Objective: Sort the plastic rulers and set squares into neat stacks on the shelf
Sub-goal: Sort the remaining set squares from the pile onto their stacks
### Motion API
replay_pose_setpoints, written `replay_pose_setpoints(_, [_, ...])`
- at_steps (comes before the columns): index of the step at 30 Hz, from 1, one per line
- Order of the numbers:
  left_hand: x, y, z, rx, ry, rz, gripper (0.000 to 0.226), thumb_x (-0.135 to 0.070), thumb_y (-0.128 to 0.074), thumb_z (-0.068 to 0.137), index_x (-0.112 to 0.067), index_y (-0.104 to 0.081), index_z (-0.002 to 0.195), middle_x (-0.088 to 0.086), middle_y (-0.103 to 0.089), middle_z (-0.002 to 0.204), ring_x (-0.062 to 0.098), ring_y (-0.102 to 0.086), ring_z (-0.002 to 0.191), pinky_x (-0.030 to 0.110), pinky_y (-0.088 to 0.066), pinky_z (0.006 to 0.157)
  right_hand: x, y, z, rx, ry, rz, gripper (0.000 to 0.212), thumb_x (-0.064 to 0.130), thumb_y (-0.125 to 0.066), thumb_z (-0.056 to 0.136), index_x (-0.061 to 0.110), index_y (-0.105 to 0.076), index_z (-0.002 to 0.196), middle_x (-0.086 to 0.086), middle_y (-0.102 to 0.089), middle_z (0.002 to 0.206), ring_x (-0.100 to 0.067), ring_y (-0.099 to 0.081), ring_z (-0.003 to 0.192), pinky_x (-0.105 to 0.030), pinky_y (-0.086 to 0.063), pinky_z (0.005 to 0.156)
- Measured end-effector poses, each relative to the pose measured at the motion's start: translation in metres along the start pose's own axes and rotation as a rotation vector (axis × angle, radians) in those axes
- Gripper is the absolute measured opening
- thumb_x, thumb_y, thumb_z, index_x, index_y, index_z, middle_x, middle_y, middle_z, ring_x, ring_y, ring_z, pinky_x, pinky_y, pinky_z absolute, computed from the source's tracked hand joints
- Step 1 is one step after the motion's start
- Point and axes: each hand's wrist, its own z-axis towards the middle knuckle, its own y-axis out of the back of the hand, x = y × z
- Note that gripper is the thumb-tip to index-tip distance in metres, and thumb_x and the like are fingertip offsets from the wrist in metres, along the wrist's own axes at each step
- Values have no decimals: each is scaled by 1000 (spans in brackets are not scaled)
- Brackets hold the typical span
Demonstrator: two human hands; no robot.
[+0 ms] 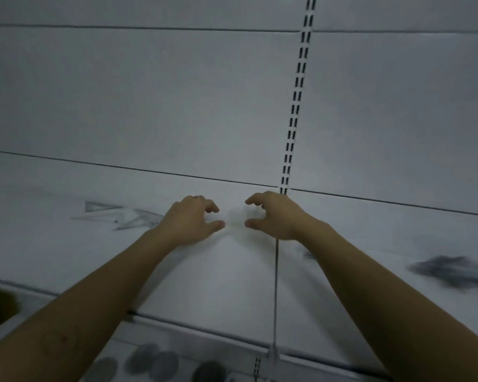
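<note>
Here, at the left of the frame, we see two clear set squares (116,216) lying flat on the white shelf (66,252), overlapping loosely rather than stacked. Just right of them our left hand (189,220) hovers low over the shelf, fingers curled, thumb and forefinger held apart in a C. Between the hands lies a faint pale patch (235,217), possibly clear plastic. It is too washed out to name, and we cannot tell whether either hand actually grips it. Our right hand (276,216) mirrors the left, thumb and forefinger parted and facing the patch, in front of the slotted upright (297,106) on the back panel. At the far right a dark blurred heap (453,271) sits on the shelf, well apart from the hands. We judge that we are squaring up a stack at the centre. Next we likely need to press both sides inward evenly so the edges align, then fetch the loose set squares.
</note>
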Motion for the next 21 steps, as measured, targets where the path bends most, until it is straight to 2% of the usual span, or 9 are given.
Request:
replay_pose_setpoints(8, [142, 40, -16, 47, 118, 25, 44, -48, -65, 82, -27, -59, 121, -1, -59, 121, 18, -52, 110, 37, -43, 96, 118, -70, 72, 185, 84, 38, 57, 49, -62, 86, 23, -48, 135, -4, -53, 134, -22, -50, 119, -33, -42, 97])
replay_pose_setpoints(14, [213, 62, -7, 202, 162, 115, 46, -37, -63, 86, -29, -51, 130, 1, -51, 134, 23, -47, 121, 43, -39, 102, 172, -104, 113, 151, 29, 9, 52, 48, -57, 89, 23, -49, 133, -4, -54, 132, -25, -50, 120, -38, -42, 99])
replay_pose_setpoints(18, [243, 53, -14, 190, 203, 139, 43, -36, -54, 93, -29, -46, 135, 1, -47, 138, 24, -42, 125, 43, -35, 105, 177, -126, 126, 61, -19, 40, 47, 50, -54, 90, 24, -52, 130, -3, -57, 129, -25, -51, 117, -38, -39, 98])
replay_pose_setpoints(21, [249, 48, -16, 181, 221, 112, 44, -40, -52, 94, -27, -46, 135, 1, -50, 135, 24, -44, 123, 45, -35, 105, 171, -132, 128, 28, -7, 110, 44, 48, -60, 87, 24, -58, 124, -2, -61, 125, -23, -53, 116, -38, -41, 100])
